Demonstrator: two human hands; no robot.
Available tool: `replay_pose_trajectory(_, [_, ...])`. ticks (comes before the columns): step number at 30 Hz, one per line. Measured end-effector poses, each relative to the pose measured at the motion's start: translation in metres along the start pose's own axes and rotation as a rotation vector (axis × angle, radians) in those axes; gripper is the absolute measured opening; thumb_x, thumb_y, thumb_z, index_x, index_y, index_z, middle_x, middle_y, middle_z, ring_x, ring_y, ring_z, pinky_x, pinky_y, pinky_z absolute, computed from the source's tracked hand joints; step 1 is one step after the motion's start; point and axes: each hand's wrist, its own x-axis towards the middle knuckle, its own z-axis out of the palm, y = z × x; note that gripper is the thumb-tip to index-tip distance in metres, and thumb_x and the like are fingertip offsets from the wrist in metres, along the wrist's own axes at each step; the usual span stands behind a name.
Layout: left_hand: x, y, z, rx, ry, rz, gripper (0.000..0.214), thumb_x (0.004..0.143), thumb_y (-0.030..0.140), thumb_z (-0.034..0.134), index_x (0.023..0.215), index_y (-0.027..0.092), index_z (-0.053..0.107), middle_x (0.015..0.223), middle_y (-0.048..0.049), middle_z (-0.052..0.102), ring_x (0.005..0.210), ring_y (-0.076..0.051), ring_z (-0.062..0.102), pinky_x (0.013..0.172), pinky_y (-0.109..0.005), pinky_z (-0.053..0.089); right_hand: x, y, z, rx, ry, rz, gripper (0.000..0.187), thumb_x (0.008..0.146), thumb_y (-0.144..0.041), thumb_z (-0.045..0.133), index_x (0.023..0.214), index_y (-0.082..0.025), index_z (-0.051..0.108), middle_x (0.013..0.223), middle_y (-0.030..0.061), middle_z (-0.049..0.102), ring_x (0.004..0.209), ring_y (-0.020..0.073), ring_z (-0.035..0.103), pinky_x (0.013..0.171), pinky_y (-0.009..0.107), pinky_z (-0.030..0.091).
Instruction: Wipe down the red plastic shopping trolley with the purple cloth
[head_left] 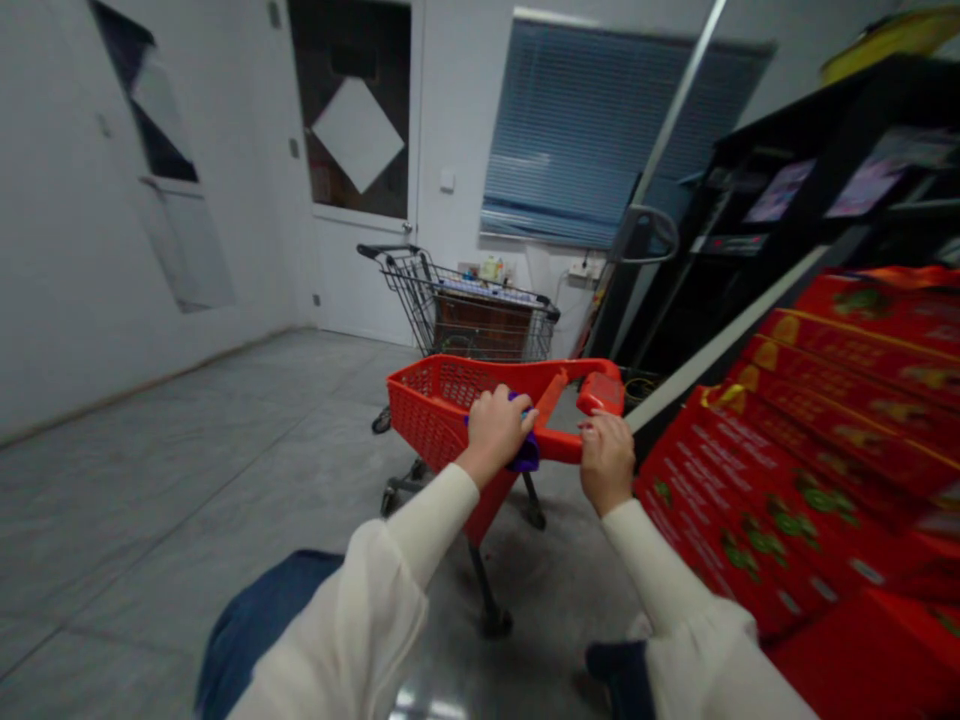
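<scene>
A red plastic shopping cart [427, 410] with perforated basket walls stands on grey legs and casters in front of me. My left hand [496, 428] is closed on a purple cloth-like piece [527, 455], pressed against the cart's near side. Part of that piece is hidden under the fingers. At the handle end, my right hand [606, 462] has its fingers curled over the cart's red rim. Just beyond it is the red block-shaped part [600, 392] of the cart's handle.
Behind stands a wire shopping cart [409, 300] holding a brown box [480, 325]. Red printed gift boxes [750, 500] are stacked close on my right, before a black shelf [795, 140]. A white door [360, 280] and a window with blinds [585, 130] are at the back.
</scene>
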Motion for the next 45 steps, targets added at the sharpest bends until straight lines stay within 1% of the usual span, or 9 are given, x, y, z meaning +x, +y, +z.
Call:
replay_pose_trajectory(4, [0.000,-0.002,-0.003,-0.039,-0.013,0.084,0.040,0.097,0.054,0.041,0.117,0.031,0.067,0.114,-0.0077,0.057,0.102,-0.022,0.056,0.090,-0.033,0.042,-0.002,-0.007,0.002,0.008,0.056,0.025,0.031,0.093,-0.028,0.032,0.078,-0.022,0.058,0.083,0.0081,0.063,0.098,0.0252,0.057,0.092,0.040,0.039])
replay_pose_trajectory(11, [0.017,-0.069,0.009,0.019,-0.050,-0.093,0.039,0.099,0.050,0.040,0.119,0.029,0.066,0.113,-0.0077,0.059,0.102,-0.021,0.059,0.092,-0.031,0.042,-0.009,-0.026,0.020,-0.058,0.100,0.054,0.032,0.094,-0.028,0.031,0.076,-0.023,0.057,0.088,0.0106,0.063,0.100,0.0267,0.055,0.093,0.042,0.037])
replay_pose_trajectory(15, [0.011,-0.052,-0.003,0.001,-0.021,-0.067,0.039,0.099,0.051,0.041,0.118,0.029,0.067,0.113,-0.0073,0.059,0.103,-0.021,0.059,0.093,-0.031,0.042,-0.010,-0.042,0.030,-0.061,0.129,0.074,0.030,0.092,-0.026,0.033,0.078,-0.022,0.059,0.092,0.0116,0.063,0.099,0.0283,0.052,0.092,0.044,0.035])
replay_pose_trajectory(20, [-0.003,-0.016,-0.023,-0.081,-0.003,0.161,0.040,0.098,0.054,0.041,0.117,0.031,0.068,0.113,-0.0059,0.059,0.098,-0.020,0.058,0.091,-0.030,0.043,-0.010,-0.052,0.031,-0.111,0.102,0.071,0.034,0.096,-0.028,0.029,0.078,-0.022,0.058,0.093,0.0109,0.061,0.095,0.0266,0.048,0.089,0.041,0.033])
replay_pose_trajectory(29, [0.027,-0.071,-0.008,-0.013,-0.085,-0.034,0.039,0.098,0.051,0.044,0.120,0.029,0.067,0.114,-0.0079,0.059,0.103,-0.022,0.061,0.094,-0.032,0.044,-0.006,-0.063,0.036,-0.116,0.096,0.063,0.036,0.097,-0.031,0.026,0.073,-0.023,0.052,0.080,0.0060,0.056,0.090,0.0243,0.048,0.086,0.038,0.032])
replay_pose_trajectory(33, [0.018,-0.057,-0.018,0.024,-0.067,0.005,0.038,0.097,0.051,0.044,0.118,0.030,0.068,0.111,-0.0078,0.060,0.099,-0.023,0.062,0.091,-0.033,0.045,-0.006,-0.069,0.041,-0.089,0.133,0.081,0.037,0.097,-0.034,0.026,0.075,-0.023,0.053,0.080,0.0058,0.057,0.089,0.0241,0.047,0.088,0.040,0.032])
replay_pose_trajectory(38, [0.000,-0.027,-0.029,-0.032,0.014,0.210,0.039,0.097,0.053,0.043,0.114,0.031,0.070,0.109,-0.0058,0.061,0.096,-0.021,0.060,0.089,-0.031,0.046,-0.009,-0.066,0.036,-0.062,0.099,0.067,0.036,0.098,-0.033,0.027,0.074,-0.023,0.052,0.080,0.0060,0.058,0.089,0.0244,0.047,0.091,0.041,0.033])
replay_pose_trajectory(41, [0.007,-0.036,-0.025,-0.060,-0.030,0.199,0.037,0.097,0.052,0.045,0.115,0.031,0.070,0.108,-0.0054,0.061,0.098,-0.020,0.061,0.090,-0.030,0.045,-0.010,-0.063,0.032,-0.072,0.084,0.075,0.035,0.097,-0.033,0.028,0.077,-0.023,0.054,0.085,0.0070,0.059,0.092,0.0248,0.048,0.091,0.041,0.033])
replay_pose_trajectory(45, [0.028,-0.070,-0.011,-0.005,-0.114,0.029,0.039,0.096,0.052,0.048,0.119,0.029,0.069,0.111,-0.0072,0.061,0.100,-0.022,0.063,0.093,-0.032,0.045,-0.010,-0.064,0.033,-0.073,0.106,0.058,0.034,0.097,-0.032,0.028,0.079,-0.022,0.056,0.086,0.0076,0.059,0.093,0.0254,0.049,0.090,0.042,0.034])
